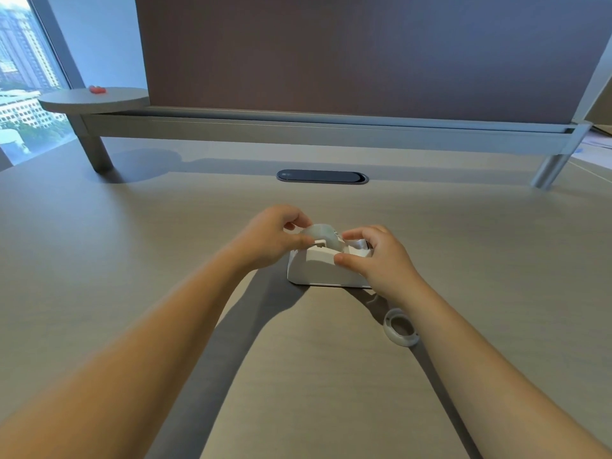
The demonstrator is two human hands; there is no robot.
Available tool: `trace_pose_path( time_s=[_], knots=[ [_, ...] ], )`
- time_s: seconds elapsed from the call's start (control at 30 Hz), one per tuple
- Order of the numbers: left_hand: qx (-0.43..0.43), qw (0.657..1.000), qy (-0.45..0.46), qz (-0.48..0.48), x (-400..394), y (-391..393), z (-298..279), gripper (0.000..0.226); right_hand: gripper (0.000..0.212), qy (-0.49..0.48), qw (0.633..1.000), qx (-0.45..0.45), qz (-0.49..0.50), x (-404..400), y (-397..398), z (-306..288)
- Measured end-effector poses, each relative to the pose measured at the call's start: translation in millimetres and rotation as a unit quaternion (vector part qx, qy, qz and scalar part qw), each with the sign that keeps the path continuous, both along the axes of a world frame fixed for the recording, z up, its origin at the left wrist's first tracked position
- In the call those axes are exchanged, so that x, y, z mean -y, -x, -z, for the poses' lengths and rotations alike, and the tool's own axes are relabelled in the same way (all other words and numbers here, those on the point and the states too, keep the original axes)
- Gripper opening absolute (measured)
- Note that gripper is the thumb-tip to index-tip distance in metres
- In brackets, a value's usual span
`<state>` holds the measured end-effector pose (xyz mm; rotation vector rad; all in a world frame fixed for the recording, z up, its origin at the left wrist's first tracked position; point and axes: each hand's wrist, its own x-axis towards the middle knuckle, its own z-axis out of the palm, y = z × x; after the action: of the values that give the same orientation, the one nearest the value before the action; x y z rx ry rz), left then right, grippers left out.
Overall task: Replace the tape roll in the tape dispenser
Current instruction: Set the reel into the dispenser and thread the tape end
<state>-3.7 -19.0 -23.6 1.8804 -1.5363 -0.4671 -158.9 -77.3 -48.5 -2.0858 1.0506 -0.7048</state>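
A white tape dispenser (318, 271) stands on the desk in the middle of the view. A clear tape roll (323, 234) sits in its cradle, its upper half showing above the body. My left hand (271, 238) pinches the roll's left side between thumb and fingers. My right hand (377, 260) grips the dispenser's right end, thumb on its near side and fingers over the top near the roll. A thin, nearly spent tape ring (400, 327) lies flat on the desk just left of my right forearm.
The wooden desk (132, 260) stretches wide around the dispenser. A dark oval cable port (322, 176) sits behind it. A partition screen on a grey rail (331, 130) closes the back, with a round shelf (96, 99) holding a small red object at the far left.
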Motion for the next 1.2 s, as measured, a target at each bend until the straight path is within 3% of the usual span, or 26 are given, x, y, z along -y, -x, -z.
trace_pose_path(
  time_s=[0.13,0.33,0.47,0.67,0.8,0.97,1.2],
  knots=[
    [-0.175,0.984,-0.031,0.008,-0.5,-3.1,4.5,0.038,0.041,-0.016,1.000,0.010,-0.008,-0.6,-0.1,-1.0],
    [-0.290,0.955,-0.059,-0.005,3.8,4.4,15.1,0.025,0.039,-0.026,1.000,0.003,-0.016,0.7,0.3,-1.8],
    [-0.353,0.934,-0.052,-0.015,5.8,4.0,20.2,0.029,0.040,-0.026,1.000,-0.007,-0.016,2.0,-0.5,-1.0],
    [-0.364,0.931,-0.035,-0.009,5.7,3.4,22.1,0.013,0.038,-0.040,0.999,-0.011,-0.029,3.0,0.8,-2.9],
    [-0.358,0.933,-0.046,0.007,2.6,1.6,19.2,0.018,0.028,-0.148,0.987,0.055,-0.029,2.5,-1.8,-16.5],
    [-0.340,0.940,-0.021,-0.001,1.8,4.6,16.4,0.027,0.025,-0.060,0.998,0.008,0.017,3.2,-18.3,-23.7],
    [-0.327,0.944,0.032,-0.039,-0.2,9.2,15.0,0.032,0.029,-0.041,0.998,-0.027,0.042,4.1,-19.6,-39.4]
  ],
)
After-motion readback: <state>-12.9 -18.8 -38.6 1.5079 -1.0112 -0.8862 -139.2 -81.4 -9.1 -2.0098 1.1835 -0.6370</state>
